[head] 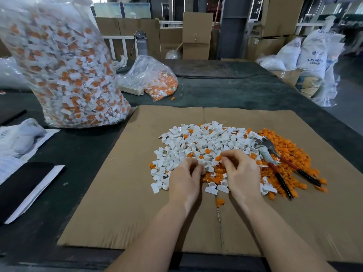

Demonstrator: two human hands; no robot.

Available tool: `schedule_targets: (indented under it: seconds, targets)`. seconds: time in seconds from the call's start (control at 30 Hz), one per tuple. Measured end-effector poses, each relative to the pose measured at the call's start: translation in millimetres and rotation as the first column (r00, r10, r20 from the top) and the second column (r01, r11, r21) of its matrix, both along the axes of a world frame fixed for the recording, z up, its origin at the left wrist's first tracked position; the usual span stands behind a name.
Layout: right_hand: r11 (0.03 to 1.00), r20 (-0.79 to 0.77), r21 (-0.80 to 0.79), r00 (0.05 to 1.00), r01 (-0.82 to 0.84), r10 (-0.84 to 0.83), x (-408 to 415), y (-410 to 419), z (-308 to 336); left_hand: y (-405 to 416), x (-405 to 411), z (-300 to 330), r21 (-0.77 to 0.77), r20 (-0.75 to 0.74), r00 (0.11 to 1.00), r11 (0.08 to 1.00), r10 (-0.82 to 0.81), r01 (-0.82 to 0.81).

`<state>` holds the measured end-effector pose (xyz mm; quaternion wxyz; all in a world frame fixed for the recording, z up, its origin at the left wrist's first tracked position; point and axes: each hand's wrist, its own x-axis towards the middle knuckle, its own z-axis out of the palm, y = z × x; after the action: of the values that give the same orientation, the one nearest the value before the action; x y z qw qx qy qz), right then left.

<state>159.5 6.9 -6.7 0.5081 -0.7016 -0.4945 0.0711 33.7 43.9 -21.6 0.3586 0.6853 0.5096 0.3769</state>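
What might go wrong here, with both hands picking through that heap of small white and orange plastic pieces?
The pliers lie on the heap right beside the right hand; a careless reach might catch their metal head. Orange pieces are mixed among the white pieces, so the left hand may well grab the wrong sort. A quick sweep might scatter pieces off the cardboard sheet.

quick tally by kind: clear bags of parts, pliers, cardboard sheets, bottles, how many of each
clear bags of parts: 2
pliers: 1
cardboard sheet: 1
bottle: 1
total: 5
loose orange and white pieces: too many to count, left out of the total
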Motion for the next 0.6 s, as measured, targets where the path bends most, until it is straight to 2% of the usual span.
schedule_targets:
  seconds: [0.23, 0.43, 0.6]
  targets:
    - [0.987, 0.038, 0.111, 0.993, -0.118, 0.114, -13.0, -6.8, -8.7, 0.1, -2.8, 0.1, -0.059, 0.081, 0.997, 0.998, -0.005, 0.010]
    - [0.980, 0.162, 0.120, 0.977, -0.158, 0.138, -16.1, -9.1, -12.3, -2.2, -4.0, 3.1, -0.086, 0.159, 0.987, 0.996, -0.014, 0.028]
    - [0.976, 0.326, 0.154, 0.941, -0.153, 0.096, -18.6, -10.6, -12.7, -3.0, -6.5, 2.7, -0.078, 0.187, 0.982, 0.996, -0.021, 0.036]
